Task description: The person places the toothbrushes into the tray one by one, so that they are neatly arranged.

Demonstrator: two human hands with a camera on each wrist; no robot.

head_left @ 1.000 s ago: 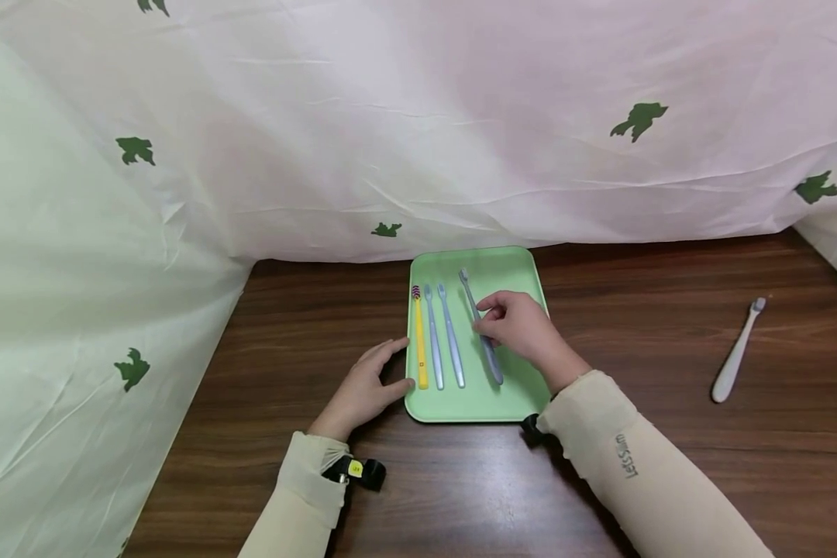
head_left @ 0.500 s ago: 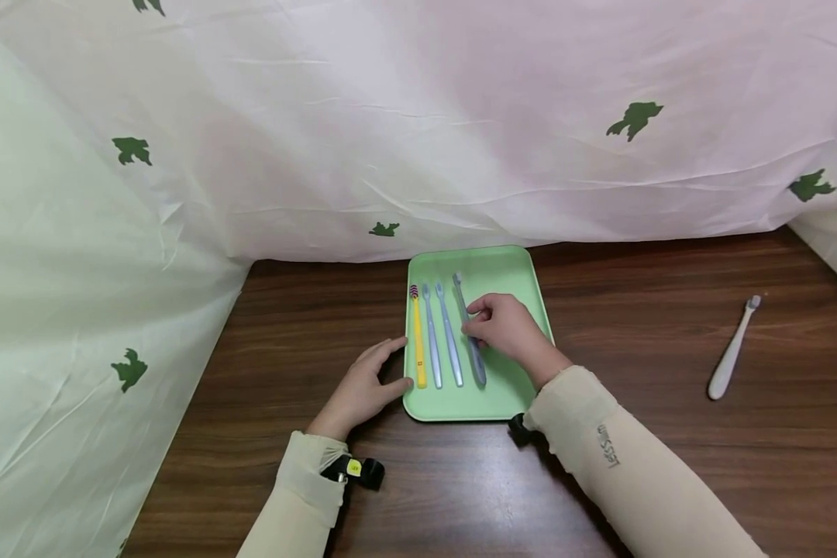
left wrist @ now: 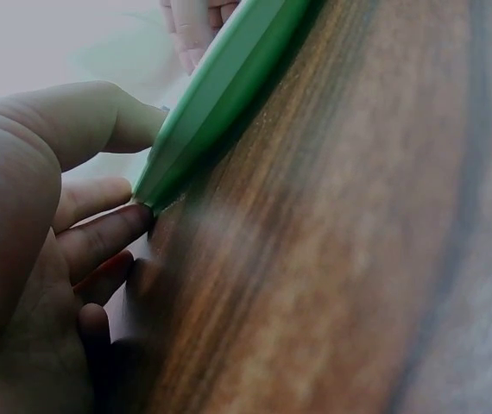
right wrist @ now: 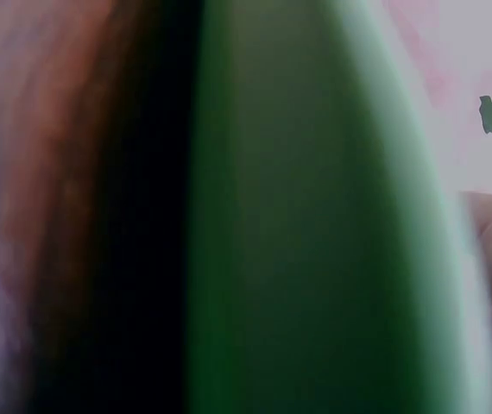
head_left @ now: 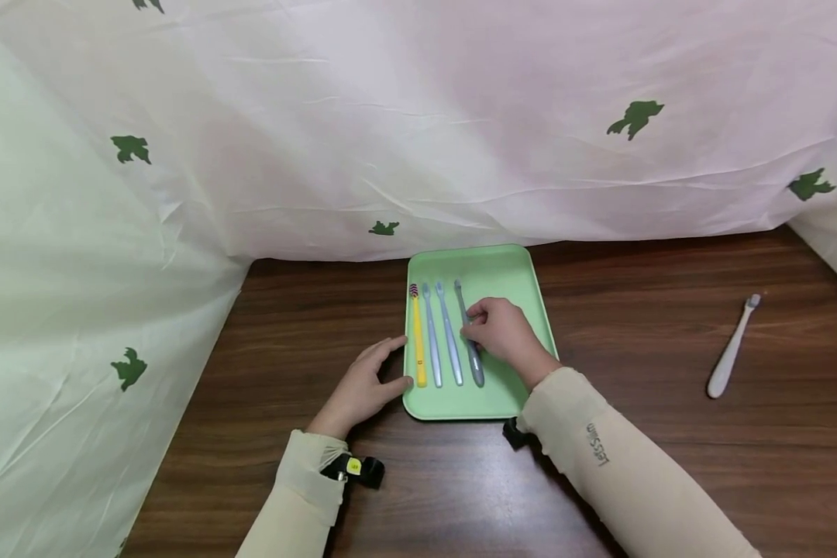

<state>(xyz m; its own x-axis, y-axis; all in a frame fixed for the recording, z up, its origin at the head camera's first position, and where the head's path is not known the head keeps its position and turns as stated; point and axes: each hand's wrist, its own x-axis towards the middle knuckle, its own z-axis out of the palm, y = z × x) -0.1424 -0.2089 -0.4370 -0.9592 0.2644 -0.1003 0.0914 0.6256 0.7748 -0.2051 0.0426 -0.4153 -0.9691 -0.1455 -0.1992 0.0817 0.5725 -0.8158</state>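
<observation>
A light green tray (head_left: 505,403) lies on the wooden table. On it, from the left, are a yellow toothbrush (head_left: 420,349) with dark striped bristles and two pale blue toothbrushes (head_left: 433,349), side by side. Right of these my right hand (head_left: 505,329) pinches a grey toothbrush (head_left: 476,368) by its middle, low over the tray, its head pointing away. My left hand (head_left: 363,387) rests spread along the tray's left edge, thumb and fingertips touching the rim (left wrist: 220,95). In the right wrist view the tray's side fills most of the picture and hides the toothbrush.
A white toothbrush (head_left: 728,360) with a grey head lies on the table (head_left: 621,310) far to the right of the tray. Behind the tray hangs a pale cloth (head_left: 460,178) with green bird shapes, and it continues along the left side.
My right hand has carried the grey toothbrush a little left and lowered it, turning it nearly in line with the pale blue ones. My left hand has stayed at the tray's edge.
</observation>
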